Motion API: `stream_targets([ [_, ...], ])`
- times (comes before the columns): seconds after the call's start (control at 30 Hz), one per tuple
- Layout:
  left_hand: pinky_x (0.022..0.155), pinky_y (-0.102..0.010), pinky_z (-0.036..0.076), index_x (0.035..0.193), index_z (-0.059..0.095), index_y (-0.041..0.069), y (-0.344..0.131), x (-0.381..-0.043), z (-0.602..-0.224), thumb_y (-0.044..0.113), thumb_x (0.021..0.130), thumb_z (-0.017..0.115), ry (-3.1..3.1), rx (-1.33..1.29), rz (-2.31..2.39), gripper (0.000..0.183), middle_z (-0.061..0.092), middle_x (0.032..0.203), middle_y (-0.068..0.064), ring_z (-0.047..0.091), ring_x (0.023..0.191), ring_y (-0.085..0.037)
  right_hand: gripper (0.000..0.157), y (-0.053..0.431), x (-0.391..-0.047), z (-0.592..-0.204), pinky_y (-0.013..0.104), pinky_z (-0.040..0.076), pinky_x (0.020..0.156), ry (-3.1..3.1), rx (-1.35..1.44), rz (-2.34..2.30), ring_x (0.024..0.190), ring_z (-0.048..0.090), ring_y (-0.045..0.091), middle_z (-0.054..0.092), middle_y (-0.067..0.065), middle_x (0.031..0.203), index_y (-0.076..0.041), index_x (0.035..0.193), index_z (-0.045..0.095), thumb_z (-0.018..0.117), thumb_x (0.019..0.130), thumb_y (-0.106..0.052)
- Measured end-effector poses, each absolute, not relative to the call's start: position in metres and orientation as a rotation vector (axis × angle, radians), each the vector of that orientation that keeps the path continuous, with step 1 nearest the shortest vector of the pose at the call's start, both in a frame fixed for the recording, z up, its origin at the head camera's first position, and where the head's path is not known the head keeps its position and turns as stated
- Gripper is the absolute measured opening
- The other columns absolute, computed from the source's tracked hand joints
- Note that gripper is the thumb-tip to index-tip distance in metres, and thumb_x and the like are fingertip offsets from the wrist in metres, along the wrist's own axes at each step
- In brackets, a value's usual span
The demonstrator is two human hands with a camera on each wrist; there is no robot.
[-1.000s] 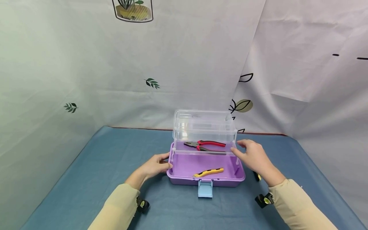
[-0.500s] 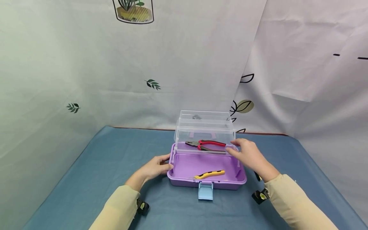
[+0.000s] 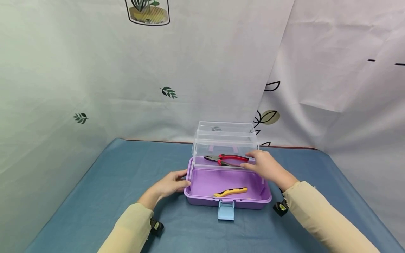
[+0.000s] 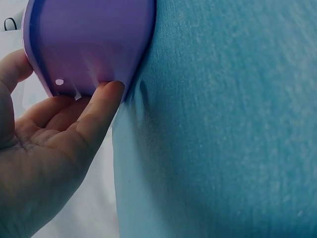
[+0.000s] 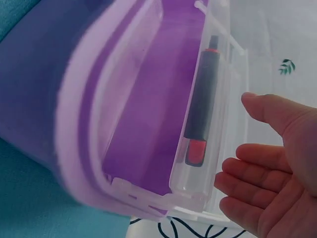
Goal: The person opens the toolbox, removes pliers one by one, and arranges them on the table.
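Note:
A purple toolbox (image 3: 205, 201) stands on the table with its clear lid (image 3: 226, 137) tipped back. My left hand (image 3: 169, 183) holds its left end, thumb over the rim and fingers against the outer wall (image 4: 94, 44). Red-and-black-handled pliers (image 3: 233, 157) lie in the raised clear tray (image 3: 202, 167). Close to the handle ends hovers my right hand (image 3: 265, 167), its thumb and fingers apart. The right wrist view shows that hand (image 5: 270, 173) beside the tray, holding nothing. A yellow tool (image 3: 231, 191) with black marks lies in the purple base; its kind is unclear.
A light blue latch (image 3: 226, 211) hangs down at the toolbox front. Blue cloth (image 3: 126, 168) covers the table. Patterned pale fabric (image 3: 202, 70) rises behind it and at both sides.
The lid has tipped further back. My right hand has moved left from the toolbox's right edge to the pliers' handles. My left hand has stayed on the left end.

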State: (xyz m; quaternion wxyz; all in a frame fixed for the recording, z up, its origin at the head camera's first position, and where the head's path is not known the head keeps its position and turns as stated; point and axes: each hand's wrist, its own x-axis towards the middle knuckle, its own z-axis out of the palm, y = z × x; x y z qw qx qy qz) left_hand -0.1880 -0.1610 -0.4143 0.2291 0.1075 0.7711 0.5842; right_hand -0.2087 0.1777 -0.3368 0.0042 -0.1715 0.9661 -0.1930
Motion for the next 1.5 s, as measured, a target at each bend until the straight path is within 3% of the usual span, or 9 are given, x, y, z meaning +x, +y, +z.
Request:
stream_targets([
  [0.37,0.094,-0.037,0.052,0.147,0.024,-0.006,-0.16,-0.189,-0.413,0.01,0.091,0.057,2.078,0.297,1.634,0.066,0.036,0.144,-0.032,0.053,0.121,-0.037,0.05,0.169,-0.228,-0.338,0.048,0.052,0.09,2.97,-0.557,-0.506,0.111,0.06,0.035,0.065,0.019,0.118,0.002,0.119,0.063,0.07,0.084,-0.033],
  [0.57,0.093,-0.036,0.052,0.147,0.024,-0.005,-0.16,-0.189,-0.412,0.01,0.092,0.057,2.083,0.303,1.619,0.066,0.037,0.144,-0.031,0.053,0.121,-0.035,0.046,0.167,-0.233,-0.339,0.046,0.053,0.088,2.956,-0.596,-0.479,0.107,0.062,0.032,0.068,0.016,0.114,0.001,0.116,0.066,0.072,0.083,-0.03],
  [1.03,0.093,-0.036,0.053,0.146,0.024,-0.007,-0.161,-0.19,-0.416,0.01,0.091,0.058,2.099,0.331,1.627,0.067,0.041,0.139,-0.034,0.056,0.117,-0.035,0.042,0.162,-0.238,-0.342,0.044,0.054,0.086,2.935,-0.654,-0.401,0.105,0.064,0.03,0.067,0.016,0.116,0.001,0.122,0.062,0.064,0.089,-0.026],
  [1.27,0.093,-0.036,0.052,0.146,0.024,-0.007,-0.161,-0.189,-0.417,0.012,0.091,0.059,2.094,0.328,1.624,0.068,0.04,0.139,-0.033,0.055,0.119,-0.036,0.054,0.165,-0.246,-0.341,0.048,0.047,0.099,2.83,-0.668,-0.415,0.121,0.053,0.036,0.059,0.019,0.129,0.001,0.13,0.056,0.07,0.086,-0.027],
  [1.5,0.093,-0.037,0.052,0.146,0.024,-0.008,-0.161,-0.19,-0.417,0.01,0.091,0.058,2.072,0.344,1.645,0.068,0.04,0.139,-0.034,0.054,0.119,-0.038,0.064,0.164,-0.252,-0.34,0.05,0.045,0.101,2.796,-0.67,-0.4,0.126,0.048,0.037,0.05,0.02,0.139,-0.001,0.137,0.047,0.073,0.083,-0.023],
])
